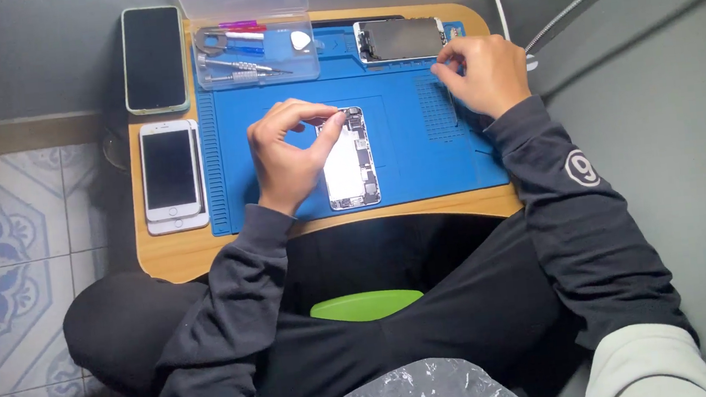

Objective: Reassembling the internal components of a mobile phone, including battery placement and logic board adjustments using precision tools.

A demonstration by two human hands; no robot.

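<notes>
At the bottom of the frame sit the person's legs in dark trousers, with a green thing (367,305) showing between them. Just above is a small wooden table (171,257) with a blue mat (418,162) on it. In the middle of the mat lies an open phone (350,160) with its inside parts showing. The left hand (287,155) is curled, and its thumb and finger pinch together at the top edge of the open phone; what they pinch is too small to tell. The right hand (483,72), further up and to the right, is closed around thin tweezers (452,103) that point down at the mat. On the left side lie two white phones (170,175). At the top are a clear box of tools (253,53), a phone screen part (400,38) and a dark phone (153,59).
</notes>
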